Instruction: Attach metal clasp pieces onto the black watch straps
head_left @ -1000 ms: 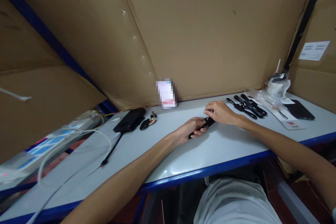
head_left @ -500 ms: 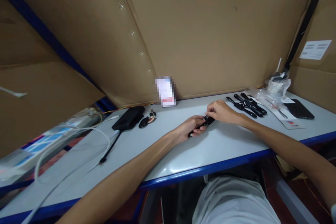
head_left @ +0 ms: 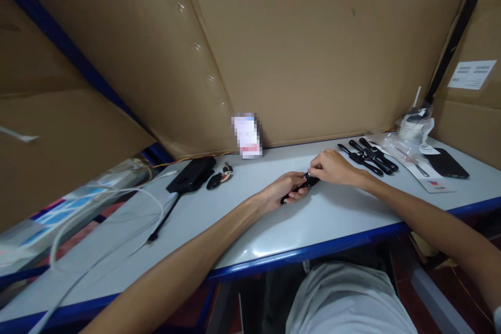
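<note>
My left hand (head_left: 289, 188) is closed round one handle of a black spokeshave (head_left: 312, 180), held just above the table and slanting up to the right. Bright metal shows at the tool's middle. There my right hand (head_left: 331, 167) pinches with thumb and fingertips at the upper side of the body; the small part between those fingertips is hidden. To the right of this hand, several similar black spokeshaves (head_left: 371, 156) lie side by side on the grey table (head_left: 250, 240).
A phone (head_left: 247, 135) with a blurred screen leans on the cardboard wall. Left lie a black cabled device (head_left: 191, 175), keys (head_left: 219, 177) and a power strip (head_left: 74, 214). Right are a plastic-wrapped cup (head_left: 413, 125), a packaging card (head_left: 432, 182) and a dark phone (head_left: 446, 162).
The fingers of my right hand have shifted slightly at the middle of the spokeshave, and more bright metal shows there. My left hand keeps its hold in the same place.
</note>
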### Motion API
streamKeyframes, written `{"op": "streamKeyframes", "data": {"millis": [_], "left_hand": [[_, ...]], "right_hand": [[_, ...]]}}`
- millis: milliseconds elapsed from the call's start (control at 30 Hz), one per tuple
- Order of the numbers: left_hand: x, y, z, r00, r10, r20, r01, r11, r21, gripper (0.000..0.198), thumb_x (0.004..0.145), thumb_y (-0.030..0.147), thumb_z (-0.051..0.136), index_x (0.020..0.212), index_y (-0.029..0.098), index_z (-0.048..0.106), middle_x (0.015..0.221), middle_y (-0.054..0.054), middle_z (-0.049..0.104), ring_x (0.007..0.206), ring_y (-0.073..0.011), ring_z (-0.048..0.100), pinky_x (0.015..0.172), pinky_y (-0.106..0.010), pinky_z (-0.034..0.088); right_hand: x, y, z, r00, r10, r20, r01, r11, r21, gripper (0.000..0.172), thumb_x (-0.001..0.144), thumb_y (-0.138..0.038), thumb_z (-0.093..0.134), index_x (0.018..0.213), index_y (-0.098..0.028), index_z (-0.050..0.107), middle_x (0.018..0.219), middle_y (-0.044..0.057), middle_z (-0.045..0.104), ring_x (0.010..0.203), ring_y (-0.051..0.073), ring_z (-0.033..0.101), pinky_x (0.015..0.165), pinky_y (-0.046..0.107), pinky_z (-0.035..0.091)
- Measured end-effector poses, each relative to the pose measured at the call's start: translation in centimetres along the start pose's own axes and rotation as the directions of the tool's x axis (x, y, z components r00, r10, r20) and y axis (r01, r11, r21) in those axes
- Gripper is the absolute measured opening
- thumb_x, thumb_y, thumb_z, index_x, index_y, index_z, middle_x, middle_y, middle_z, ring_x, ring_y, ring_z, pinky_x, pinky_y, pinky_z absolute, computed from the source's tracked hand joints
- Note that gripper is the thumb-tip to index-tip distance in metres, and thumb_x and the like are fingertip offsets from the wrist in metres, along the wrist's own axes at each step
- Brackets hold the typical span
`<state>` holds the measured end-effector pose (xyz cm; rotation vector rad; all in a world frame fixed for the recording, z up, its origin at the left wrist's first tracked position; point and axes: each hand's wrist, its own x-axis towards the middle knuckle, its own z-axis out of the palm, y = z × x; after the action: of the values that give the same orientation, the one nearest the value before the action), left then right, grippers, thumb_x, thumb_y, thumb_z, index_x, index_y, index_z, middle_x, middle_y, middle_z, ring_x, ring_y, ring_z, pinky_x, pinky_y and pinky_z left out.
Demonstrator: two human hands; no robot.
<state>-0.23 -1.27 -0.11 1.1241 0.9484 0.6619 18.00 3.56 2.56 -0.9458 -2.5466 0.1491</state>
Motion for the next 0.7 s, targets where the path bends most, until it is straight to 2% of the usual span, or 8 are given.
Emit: {"op": "streamKeyframes", "data": {"millis": [100, 300, 500, 700], "left_hand": [[0.03, 0.02, -0.01, 1.0, -0.002, -0.006, 0.002, 1.0, 0.005, 0.007, 0.087, 0.018, 0.049, 0.083, 0.019, 0.043, 0.061, 0.006, 0.04, 0.038, -0.0023, 0.022, 0.033, -0.013, 0.012], [0.13, -0.05, -0.12, 1.0, 0.007, 0.006, -0.007, 1.0, -0.009, 0.008, 0.085, 0.019, 0.051, 0.082, 0.018, 0.044, 0.06, 0.006, 0.04, 0.038, -0.0027, 0.023, 0.033, -0.013, 0.012], [0.07, -0.09, -0.07, 1.0, 0.006, 0.005, -0.006, 1.0, 0.003, 0.01, 0.085, 0.02, 0.055, 0.087, 0.019, 0.045, 0.062, 0.006, 0.042, 0.038, -0.0023, 0.023, 0.033, -0.013, 0.012], [-0.18, 0.16, 0.28, 1.0, 0.008, -0.003, -0.008, 0.999, 0.037, 0.008, 0.085, 0.018, 0.05, 0.082, 0.019, 0.043, 0.059, 0.007, 0.04, 0.038, -0.0024, 0.023, 0.033, -0.013, 0.012]], "right_hand": [[0.02, -0.15, -0.05, 0.999, -0.031, 0.026, 0.029, 0.996, 0.083, 0.025, 0.086, -0.02, 0.057, 0.068, -0.017, 0.074, 0.055, -0.003, 0.051, 0.055, 0.01, 0.033, 0.057, 0.027, 0.021], [-0.07, -0.35, 0.15, 0.997, -0.071, -0.007, 0.071, 0.996, 0.056, 0.026, 0.092, -0.028, 0.056, 0.078, -0.02, 0.077, 0.059, -0.001, 0.058, 0.056, 0.01, 0.035, 0.058, 0.027, 0.022], [0.0, 0.24, -0.02, 1.0, 0.013, -0.019, -0.014, 0.996, -0.083, 0.03, 0.09, -0.027, 0.057, 0.065, -0.017, 0.071, 0.057, 0.001, 0.055, 0.054, 0.011, 0.032, 0.057, 0.03, 0.018], [0.07, 0.03, -0.17, 0.996, -0.077, 0.043, 0.073, 0.992, 0.101, 0.03, 0.09, -0.028, 0.057, 0.065, -0.016, 0.07, 0.054, -0.003, 0.05, 0.054, 0.009, 0.031, 0.056, 0.026, 0.02]]}}
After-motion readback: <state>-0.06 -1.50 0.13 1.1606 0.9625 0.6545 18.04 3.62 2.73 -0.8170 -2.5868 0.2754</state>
